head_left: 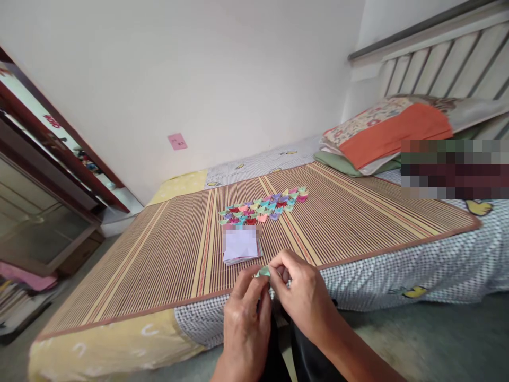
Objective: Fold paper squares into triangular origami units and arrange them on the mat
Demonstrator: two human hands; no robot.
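Head view, nearest part first: dark trouser legs [304,350] show below the left hand [246,318] and right hand [304,292]. Both hands are close together at the bed's near edge, with a small green folded paper [263,271] between them. The left fingers pinch its near left side, the right fingers its right end. Its long axis seems to run roughly left to right, from hand to hand; the fingers cover part of it, so I cannot tell which way its tip points.

Just beyond, a stack of pale paper sheets [240,246] lies on the striped mat [175,254], over a checked bed sheet [397,284]. Past the stack, touching or nearly so, many coloured folded papers [264,207] form a slanting band, its right end farther away. Farther right are piled pillows [397,132] and a pale slatted headboard [441,66]. Behind the bed, a pink note [177,141] is on the white wall [238,79].
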